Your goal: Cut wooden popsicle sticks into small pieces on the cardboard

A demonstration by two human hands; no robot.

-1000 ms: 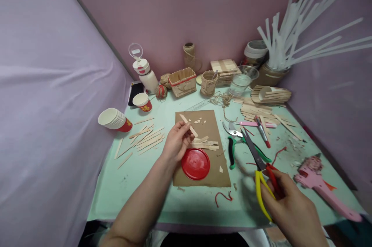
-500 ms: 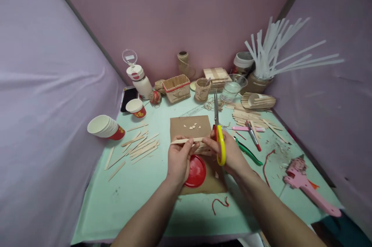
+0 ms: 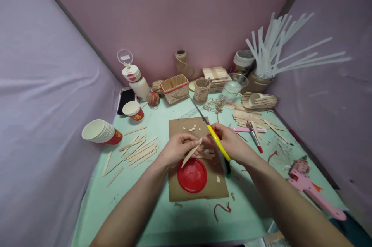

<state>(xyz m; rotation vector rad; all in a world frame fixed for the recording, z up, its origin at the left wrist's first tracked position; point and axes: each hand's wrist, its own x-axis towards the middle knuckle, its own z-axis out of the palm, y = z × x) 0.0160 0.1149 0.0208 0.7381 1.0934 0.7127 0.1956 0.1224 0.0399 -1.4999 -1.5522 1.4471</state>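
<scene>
My left hand (image 3: pixel 179 149) pinches a flat wooden craft stick (image 3: pixel 192 154), tilted with its lower end toward me. Yellow-handled scissors (image 3: pixel 217 142) are in my right hand (image 3: pixel 228 140), their blades pointing up and away to the left. The right fingertips meet the stick's upper end. Beneath both hands lies a brown cardboard sheet (image 3: pixel 174 185) carrying a round red lid (image 3: pixel 192 177), several short stick pieces (image 3: pixel 207 155) and small cut scraps (image 3: pixel 192 128).
Loose craft sticks (image 3: pixel 142 153) lie at left, near stacked paper cups (image 3: pixel 101 132). Along the back stand a white bottle (image 3: pixel 136 82), a small basket (image 3: pixel 175 91) and a glass bowl (image 3: pixel 232 89). At right are a brush (image 3: pixel 254 137) and a pink glue gun (image 3: pixel 315 194).
The craft stick has turned from level to slanting, its left end swinging down toward me. The scissors in my right hand have tipped over to the left.
</scene>
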